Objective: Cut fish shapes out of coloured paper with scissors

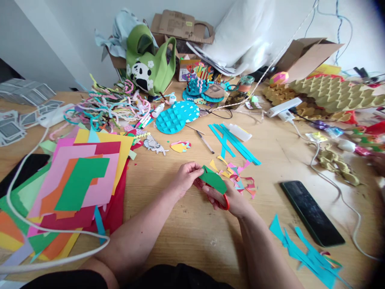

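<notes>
Between my hands is a piece of green paper (214, 180) with a rounded outline and a pointed left end. My left hand (189, 176) pinches its left end between thumb and fingers. My right hand (224, 197) is closed around scissors with red handles (226, 202), just under the paper's right end. The blades are mostly hidden by the paper and fingers. Small pink, yellow and red paper scraps (240, 176) lie just beyond my right hand. A small yellow and pink paper fish (180, 146) lies beyond my left hand.
Stacked coloured paper (111, 172) and a white cable (12, 176) lie left. Blue strips (231, 140), blue discs (171, 120) and pipe cleaners (105, 104) are farther back. A phone (313, 212) and blue offcuts (309, 257) lie right. A panda bag (150, 68) stands behind.
</notes>
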The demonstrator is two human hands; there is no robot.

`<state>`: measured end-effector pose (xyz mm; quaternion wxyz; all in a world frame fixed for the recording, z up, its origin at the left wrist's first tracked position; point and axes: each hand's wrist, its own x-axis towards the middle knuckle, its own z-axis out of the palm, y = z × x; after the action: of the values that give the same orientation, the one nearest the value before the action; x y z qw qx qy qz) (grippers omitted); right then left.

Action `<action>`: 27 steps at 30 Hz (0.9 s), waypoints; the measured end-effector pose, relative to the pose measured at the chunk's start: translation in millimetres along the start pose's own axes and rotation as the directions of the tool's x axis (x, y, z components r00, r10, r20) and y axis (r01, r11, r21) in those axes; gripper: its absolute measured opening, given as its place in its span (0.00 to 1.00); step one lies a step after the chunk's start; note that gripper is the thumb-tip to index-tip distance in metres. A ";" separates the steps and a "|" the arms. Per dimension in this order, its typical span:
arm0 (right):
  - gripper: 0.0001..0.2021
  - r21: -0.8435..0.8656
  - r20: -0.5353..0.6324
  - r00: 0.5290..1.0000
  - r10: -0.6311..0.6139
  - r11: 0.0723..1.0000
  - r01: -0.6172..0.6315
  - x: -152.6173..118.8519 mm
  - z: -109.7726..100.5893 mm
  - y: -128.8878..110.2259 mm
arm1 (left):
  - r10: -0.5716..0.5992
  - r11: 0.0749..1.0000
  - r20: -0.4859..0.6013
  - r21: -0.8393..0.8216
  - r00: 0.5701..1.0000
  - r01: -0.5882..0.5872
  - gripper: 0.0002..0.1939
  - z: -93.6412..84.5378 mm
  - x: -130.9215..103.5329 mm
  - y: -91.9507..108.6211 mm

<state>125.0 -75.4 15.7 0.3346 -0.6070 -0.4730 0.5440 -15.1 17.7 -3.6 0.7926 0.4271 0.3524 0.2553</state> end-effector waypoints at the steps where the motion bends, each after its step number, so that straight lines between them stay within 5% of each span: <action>1: 0.19 0.001 0.002 1.000 0.000 1.000 0.000 0.0 -0.1 -0.1 | 0.002 1.000 0.000 0.000 1.000 -0.002 0.12 0.1 0.0 0.0; 27: 0.21 -0.027 -0.006 1.000 0.029 0.999 -0.029 0.1 0.1 -2.6 | -0.008 1.000 -0.040 -0.002 0.999 0.008 0.10 2.2 -1.5 2.7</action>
<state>124.4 -74.4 18.0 0.3195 -0.6198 -0.4706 0.5406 -14.6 16.9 0.1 0.7868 0.4196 0.3697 0.2611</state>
